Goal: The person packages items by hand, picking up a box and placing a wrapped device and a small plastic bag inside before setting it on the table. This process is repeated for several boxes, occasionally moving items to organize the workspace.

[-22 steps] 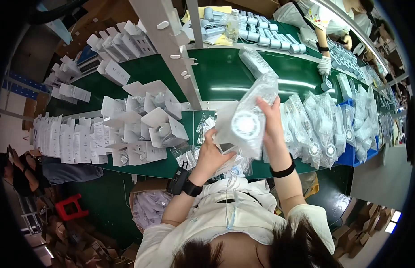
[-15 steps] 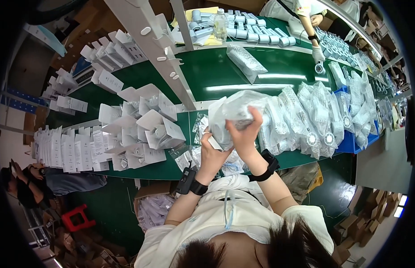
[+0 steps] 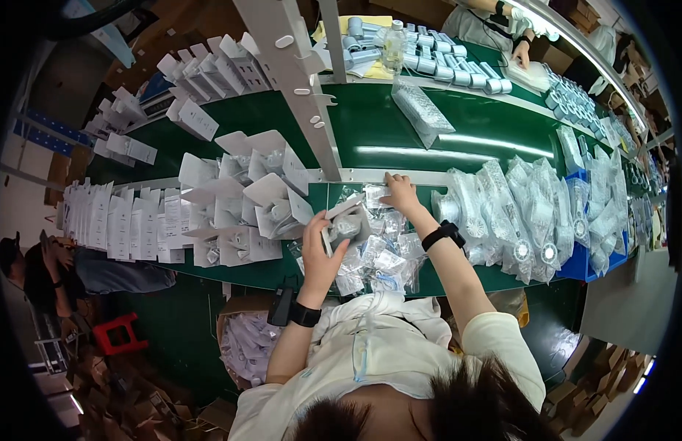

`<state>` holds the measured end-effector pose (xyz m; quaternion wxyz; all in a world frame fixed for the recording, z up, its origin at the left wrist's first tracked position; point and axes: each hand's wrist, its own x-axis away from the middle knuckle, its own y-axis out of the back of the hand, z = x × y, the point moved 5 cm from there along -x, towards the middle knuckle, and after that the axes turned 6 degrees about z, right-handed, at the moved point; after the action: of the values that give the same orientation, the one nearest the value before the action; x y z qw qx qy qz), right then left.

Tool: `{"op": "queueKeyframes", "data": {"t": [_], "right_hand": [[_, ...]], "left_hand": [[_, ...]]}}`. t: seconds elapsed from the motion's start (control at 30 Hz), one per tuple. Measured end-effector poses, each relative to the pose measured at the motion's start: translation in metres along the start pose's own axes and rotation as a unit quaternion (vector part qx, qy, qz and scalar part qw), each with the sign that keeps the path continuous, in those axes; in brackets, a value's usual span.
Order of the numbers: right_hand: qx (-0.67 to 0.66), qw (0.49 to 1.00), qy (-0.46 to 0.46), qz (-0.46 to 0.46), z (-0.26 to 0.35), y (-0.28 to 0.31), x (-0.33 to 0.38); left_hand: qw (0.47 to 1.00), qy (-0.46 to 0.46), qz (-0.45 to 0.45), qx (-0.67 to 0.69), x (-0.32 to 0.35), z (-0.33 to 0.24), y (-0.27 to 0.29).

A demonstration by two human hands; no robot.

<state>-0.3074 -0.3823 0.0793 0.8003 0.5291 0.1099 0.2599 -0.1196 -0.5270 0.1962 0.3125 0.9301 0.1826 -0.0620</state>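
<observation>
- Well, from where I watch, my left hand (image 3: 320, 246) is curled around a small white box (image 3: 341, 220), its flap standing open, held just above the near edge of the green table (image 3: 385, 132).
- My right hand (image 3: 400, 195) lies flat with fingers spread on a heap of small clear bags (image 3: 378, 250); I cannot tell whether it pinches one or merely presses.
- Those bags are thin, crinkly plastic, glossy under the lamp, and what is inside them is too small to make out.
- Folded white boxes (image 3: 245, 191) of matte card, flaps up at odd angles, crowd the table to the left of the heap.
- Larger clear pouches (image 3: 517, 213), each with a round white part inside, stand packed along the right end, beside a blue bin (image 3: 576, 257) mostly hidden beneath them.
- A pale metal post (image 3: 297, 81) rises across the middle and covers part of the table behind it.
- Both wrists wear dark bands; my head hides the near edge.
</observation>
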Motion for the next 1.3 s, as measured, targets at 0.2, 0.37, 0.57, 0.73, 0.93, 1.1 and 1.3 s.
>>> {"op": "queueKeyframes", "data": {"t": [0.2, 0.37, 0.57, 0.73, 0.93, 1.1, 1.3], "right_hand": [[-0.011, 0.998, 0.048, 0.029, -0.005, 0.000, 0.006], [-0.327, 0.917, 0.078, -0.213, 0.048, 0.139, 0.061], [0.079, 0.849, 0.521, 0.025, 0.169, 0.147, 0.096], [0.173, 0.789, 0.578, 0.116, 0.182, 0.093, 0.076], [0.006, 0.774, 0.595, 0.216, 0.181, 0.084, 0.072], [0.069, 0.798, 0.589, 0.108, 0.174, 0.087, 0.085], [-0.227, 0.894, 0.371, -0.112, 0.123, 0.080, 0.075]], "left_hand": [[0.996, 0.006, 0.050, -0.078, -0.010, -0.032, 0.004], [0.991, 0.063, 0.046, -0.110, -0.013, -0.013, 0.006], [0.995, 0.061, 0.020, -0.075, -0.015, 0.003, 0.010], [0.998, 0.058, -0.019, 0.023, -0.004, 0.013, 0.010], [0.955, 0.093, -0.048, 0.279, 0.014, 0.028, 0.008], [0.951, 0.098, -0.071, 0.286, 0.014, 0.030, 0.010], [0.982, 0.105, -0.056, 0.147, 0.019, 0.030, 0.011]]}}
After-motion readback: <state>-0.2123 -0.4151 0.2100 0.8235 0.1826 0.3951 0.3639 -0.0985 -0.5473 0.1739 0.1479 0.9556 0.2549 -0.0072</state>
